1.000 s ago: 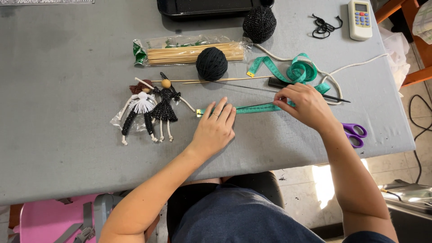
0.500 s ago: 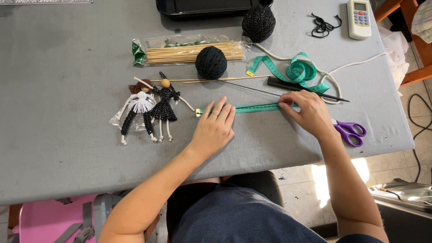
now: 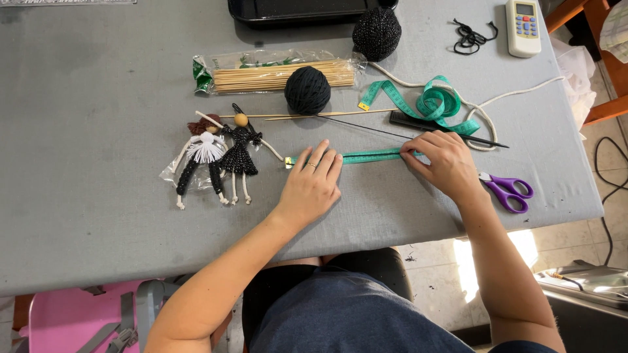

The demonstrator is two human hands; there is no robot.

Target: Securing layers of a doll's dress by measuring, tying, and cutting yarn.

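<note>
My left hand [image 3: 313, 186] lies flat, fingers spread, pressing down the near end of the green measuring tape [image 3: 369, 155] on the grey table [image 3: 98, 222]. My right hand [image 3: 445, 162] pins the same tape further along, fingertips pressed down on it rather than closed around it. Between the two hands the tape runs straight and taut, with a black thread laid along it; whether the thread is held under either hand I cannot tell. Beyond my right hand the rest of the tape loops loosely toward the far side of the table.

Surroundings, noted in order:
- Just beside my left hand, two small yarn dolls [image 3: 219, 157] — one with a white skirt, one in black with a wooden bead head — lying side by side, apart from the tape.
- Behind the tape, a thin wooden skewer [image 3: 307, 115] and a black comb [image 3: 418, 122] with a long pointed tail, which passes close behind my right hand.
- A black yarn ball [image 3: 307, 89] resting against a packet of skewers [image 3: 275, 75]; a second, sparkly black ball [image 3: 376, 33] further back.
- A white cord [image 3: 510, 98] crossing the tape loops.
- Purple scissors [image 3: 507, 189] just to the right of my right wrist, near the table edge.
- A white remote control [image 3: 523, 26] and a tangle of black cord [image 3: 472, 34] in the far corner.
</note>
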